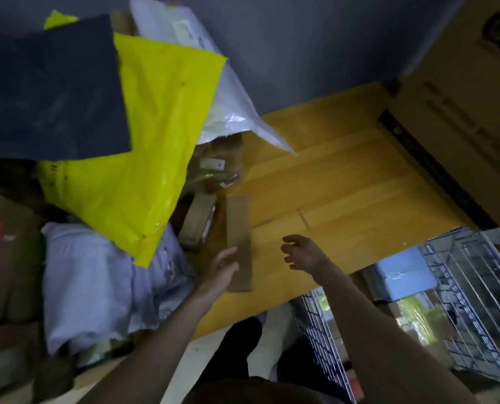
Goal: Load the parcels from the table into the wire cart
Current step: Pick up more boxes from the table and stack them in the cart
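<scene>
A long flat cardboard parcel (238,243) is lying on the wooden table (345,176), with its long axis running from near to far. The left hand (219,272) is reaching over the near left part of this parcel; its fingers (227,255) are extended and loosely spread, overlapping the cardboard. Contact cannot be confirmed, and the hand is not gripping anything. The right hand (304,252) is hovering above bare table just right of the parcel, with fingers curled loosely and spread apart, holding nothing.

A pile of further parcels is occupying the left side of the table. A yellow poly mailer (144,147) is lying across the top of the pile, with a dark navy mailer (47,88) overlapping its far left part. A white poly bag (234,106) is projecting from behind the yellow mailer toward the right. A pale lavender bag (97,281) is lying at the near left. A small brown box (199,223) is resting just left of the flat cardboard parcel.

The wire cart (461,301) is standing at the near right, beside the table edge. A light blue parcel (403,272) is lying inside it near the top. A large cardboard carton (461,97) is standing at the far right of the table.
</scene>
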